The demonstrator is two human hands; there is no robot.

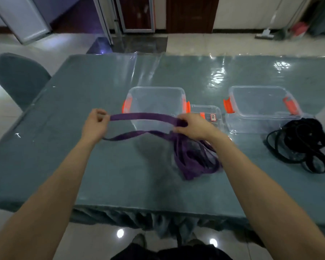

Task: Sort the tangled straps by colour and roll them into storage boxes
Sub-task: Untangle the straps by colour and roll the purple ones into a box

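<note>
A purple strap (144,116) is stretched between my two hands above the table. My left hand (96,123) pinches its left end with curled fingers. My right hand (192,125) grips the strap where several purple loops (193,158) hang down and pile on the table. A second purple run sags from my left hand back to the bundle. Behind the strap stands a clear storage box (156,91) with orange latches. Another clear box (259,91) stands to the right. A tangle of black straps (308,145) lies at the right.
The table (83,94) has a grey-green cloth under a glossy clear sheet. A clear lid with a label (208,111) lies between the boxes. A grey chair (17,77) stands at the table's left corner. The table's near edge runs just below the purple pile.
</note>
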